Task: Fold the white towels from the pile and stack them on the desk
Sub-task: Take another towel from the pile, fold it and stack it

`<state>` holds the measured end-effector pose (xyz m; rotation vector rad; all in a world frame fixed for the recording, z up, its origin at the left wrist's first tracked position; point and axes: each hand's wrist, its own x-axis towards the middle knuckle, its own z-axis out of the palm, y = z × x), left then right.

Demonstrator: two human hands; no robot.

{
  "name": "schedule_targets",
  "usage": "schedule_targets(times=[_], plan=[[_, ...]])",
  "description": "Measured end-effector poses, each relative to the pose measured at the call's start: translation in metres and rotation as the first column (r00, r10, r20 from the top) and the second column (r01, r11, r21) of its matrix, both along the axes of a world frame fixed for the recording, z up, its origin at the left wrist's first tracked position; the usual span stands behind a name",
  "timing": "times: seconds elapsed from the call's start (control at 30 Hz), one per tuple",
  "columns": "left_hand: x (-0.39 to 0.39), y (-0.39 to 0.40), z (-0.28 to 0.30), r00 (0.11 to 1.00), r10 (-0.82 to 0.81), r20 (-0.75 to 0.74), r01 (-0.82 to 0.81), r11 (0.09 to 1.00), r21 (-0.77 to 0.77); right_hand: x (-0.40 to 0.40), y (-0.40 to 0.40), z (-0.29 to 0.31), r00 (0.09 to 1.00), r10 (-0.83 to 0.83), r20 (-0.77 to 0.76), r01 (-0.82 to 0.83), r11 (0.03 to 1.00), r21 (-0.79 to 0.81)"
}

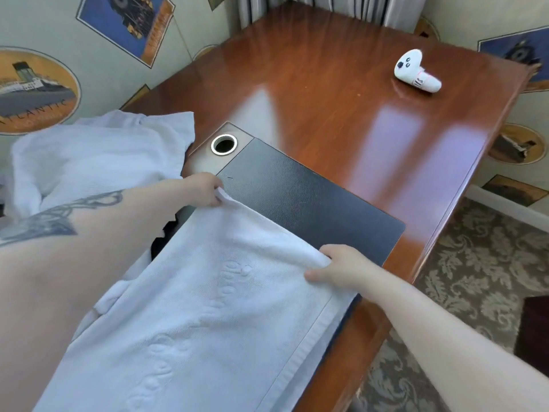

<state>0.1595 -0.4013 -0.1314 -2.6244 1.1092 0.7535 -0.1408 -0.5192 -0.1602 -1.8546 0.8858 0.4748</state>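
White terry cloth fills the near half of the view: a towel (208,307) with an embossed pattern down its middle and a hemmed border along its right side lies spread over the near end of the desk (341,84), its far edge stretched straight across a black desk mat (312,200). The left hand (205,188) pinches the far left corner of that edge between curled fingers and thumb, a small tip of cloth poking out of the grip. The right hand (338,267) grips the far right corner, fingers tucked under the fold and thumb lying on top. Both hands hold the cloth low, at or just above the mat; whether the edge touches the mat cannot be told.

Behind the left forearm, at the desk's left edge against the wall, sits a rumpled pile of white towels (95,156). Just right of the pile, at the mat's far left corner, a round metal-rimmed cable hole (224,144) opens in a grey panel.

The desk is glossy reddish-brown wood, showing pale window reflections. Near its far right corner, well apart from the towel, lies a white handheld controller (416,72) with dark buttons. Patterned carpet (475,263) shows beyond the desk's right edge, and wallpaper with ship prints covers the walls.
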Motion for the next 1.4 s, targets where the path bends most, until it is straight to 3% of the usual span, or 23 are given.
schedule_targets(times=[0.1, 0.23, 0.3, 0.4, 0.7, 0.83, 1.03, 1.13, 1.27, 1.4], plan=[[-0.006, -0.018, 0.017, 0.996, 0.019, 0.087, -0.005, 0.987, -0.159, -0.008, -0.036, 0.012, 0.999, -0.047, -0.007, 0.046, 0.995, -0.084], [-0.029, -0.063, 0.041, 0.974, 0.173, 0.146, -0.094, 0.895, -0.437, -0.014, -0.074, 0.034, 0.973, -0.194, 0.124, 0.23, 0.842, -0.487], [-0.036, -0.071, 0.051, 0.97, 0.235, 0.054, -0.175, 0.841, -0.512, -0.02, -0.085, 0.047, 0.953, -0.216, 0.213, 0.299, 0.782, -0.547], [-0.041, -0.054, 0.062, 0.941, 0.302, -0.153, -0.332, 0.735, -0.591, -0.031, -0.077, 0.061, 0.944, -0.13, 0.304, 0.287, 0.779, -0.558], [-0.055, 0.075, 0.089, 0.923, 0.264, -0.281, -0.381, 0.73, -0.568, -0.078, 0.04, 0.061, 0.864, 0.162, 0.477, 0.197, 0.763, -0.616], [-0.061, 0.128, 0.099, 0.912, 0.239, -0.334, -0.403, 0.675, -0.617, -0.087, 0.09, 0.061, 0.736, 0.313, 0.601, 0.251, 0.698, -0.671], [-0.071, 0.2, 0.077, 0.897, 0.18, -0.403, -0.403, 0.709, -0.579, -0.099, 0.172, 0.037, 0.605, 0.489, 0.628, 0.248, 0.634, -0.732], [-0.078, 0.23, 0.05, 0.884, 0.249, -0.396, -0.444, 0.71, -0.547, -0.108, 0.205, 0.017, 0.629, 0.518, 0.58, 0.143, 0.656, -0.741], [-0.083, 0.258, 0.016, 0.835, 0.365, -0.412, -0.531, 0.73, -0.43, -0.115, 0.245, -0.002, 0.72, 0.565, 0.403, -0.108, 0.665, -0.739], [-0.085, 0.248, 0.0, 0.604, 0.517, -0.607, -0.791, 0.483, -0.376, -0.129, 0.256, -0.012, 0.809, 0.418, 0.414, -0.124, 0.809, -0.575]])
